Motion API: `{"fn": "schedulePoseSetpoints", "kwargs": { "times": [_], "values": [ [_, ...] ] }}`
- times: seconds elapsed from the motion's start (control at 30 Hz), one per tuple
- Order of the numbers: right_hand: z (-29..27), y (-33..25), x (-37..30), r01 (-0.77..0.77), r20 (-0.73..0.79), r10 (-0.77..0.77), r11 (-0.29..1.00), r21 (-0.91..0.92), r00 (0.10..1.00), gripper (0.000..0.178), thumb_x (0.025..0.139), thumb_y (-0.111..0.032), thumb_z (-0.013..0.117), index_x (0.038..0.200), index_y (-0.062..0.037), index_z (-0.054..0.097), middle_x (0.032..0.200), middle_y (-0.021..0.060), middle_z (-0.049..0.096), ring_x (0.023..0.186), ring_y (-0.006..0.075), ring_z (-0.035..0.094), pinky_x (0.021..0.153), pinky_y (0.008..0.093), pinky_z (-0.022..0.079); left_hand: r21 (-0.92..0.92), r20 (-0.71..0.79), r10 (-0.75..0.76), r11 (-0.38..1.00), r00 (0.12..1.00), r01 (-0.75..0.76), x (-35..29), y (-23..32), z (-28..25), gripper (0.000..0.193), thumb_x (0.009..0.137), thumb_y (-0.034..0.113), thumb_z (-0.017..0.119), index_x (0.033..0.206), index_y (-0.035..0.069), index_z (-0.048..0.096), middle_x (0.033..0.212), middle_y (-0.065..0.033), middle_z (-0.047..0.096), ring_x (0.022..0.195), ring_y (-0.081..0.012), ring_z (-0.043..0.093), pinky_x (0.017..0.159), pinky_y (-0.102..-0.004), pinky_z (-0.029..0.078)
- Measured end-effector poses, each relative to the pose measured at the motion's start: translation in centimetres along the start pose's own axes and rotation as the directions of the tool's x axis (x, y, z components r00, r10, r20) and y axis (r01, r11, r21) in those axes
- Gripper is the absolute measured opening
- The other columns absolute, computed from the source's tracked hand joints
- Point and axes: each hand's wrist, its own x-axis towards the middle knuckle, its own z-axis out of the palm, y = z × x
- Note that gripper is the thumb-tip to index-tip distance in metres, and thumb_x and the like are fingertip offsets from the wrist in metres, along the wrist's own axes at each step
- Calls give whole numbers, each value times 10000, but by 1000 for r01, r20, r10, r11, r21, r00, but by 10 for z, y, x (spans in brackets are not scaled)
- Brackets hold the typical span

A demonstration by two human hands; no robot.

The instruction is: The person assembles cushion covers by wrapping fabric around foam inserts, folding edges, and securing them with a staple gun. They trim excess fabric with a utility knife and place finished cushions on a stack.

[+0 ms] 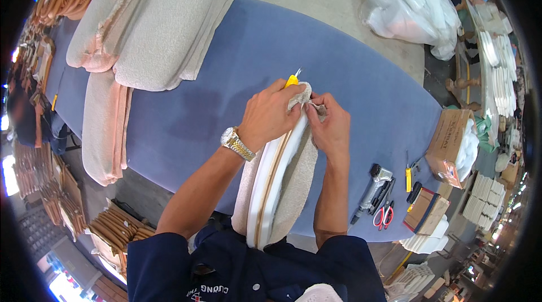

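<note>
A long padded piece [270,180] stands on edge between my forearms, its near end against my body. White foam padding [289,152] and a thin brown strip show along its open edge. Beige textured fabric [299,183] hangs down both sides. At the far end, my left hand [268,110] is closed on the gathered fabric. A yellow handle [291,80] with a thin metal tip sticks out past its fingers; the rest of that tool is hidden. My right hand [332,127] pinches the fabric fold beside it, fingertips nearly meeting the left ones.
The blue-covered table [372,87] carries stacked beige cushions [164,31] at left. To the right lie a staple gun [374,189], red-handled scissors [384,215], another yellow-handled tool [408,179] and an open box [449,138] of white padding. A plastic-wrapped bundle [409,5] sits beyond the table.
</note>
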Motion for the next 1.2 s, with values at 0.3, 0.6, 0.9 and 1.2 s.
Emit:
{"fn": "schedulePoseSetpoints", "kwargs": {
  "times": [0.3, 0.6, 0.9, 1.2],
  "values": [
    [22, 0, 9, 116, -129, -120, 993, -37, 984, 163, 842, -70, 683, 955, -19, 577, 1115, 141, 755, 859, 360, 721, 727, 426, 559, -23, -31, 61, 998, 998, -62, 4, -16, 1, 404, 837, 141, 740, 1238, 103, 706, 988, -123, 669, 845, -342, 672, 744, -412, 549],
    [17, -4, 26, 36, -6, -36, 992, 122, 999, 166, 843, -68, 657, 987, -41, 579, 1060, 166, 748, 884, 413, 693, 780, 495, 533, -32, -13, 110, 993, 994, -110, 8, -36, -8, 380, 851, 102, 726, 1229, 68, 700, 1109, -160, 715, 982, -327, 713, 856, -375, 558],
    [17, -2, 22, 53, 68, -64, 988, 146, 996, 397, 853, -87, 688, 1232, -57, 577, 1205, 201, 699, 1092, 425, 663, 930, 498, 520, 15, -69, 221, 975, 973, -221, 7, -39, -4, 368, 870, 131, 696, 1229, 55, 666, 1165, -156, 704, 1050, -372, 678, 899, -433, 543],
    [27, -6, 28, -32, 54, 29, 997, 72, 998, 382, 837, -57, 680, 1214, -53, 623, 1143, 178, 735, 1076, 386, 693, 920, 470, 545, -64, -8, 80, 995, 997, -80, 5, -45, -8, 361, 907, 150, 698, 1254, 60, 665, 1215, -166, 715, 1106, -343, 696, 944, -385, 538]
  ]
}}
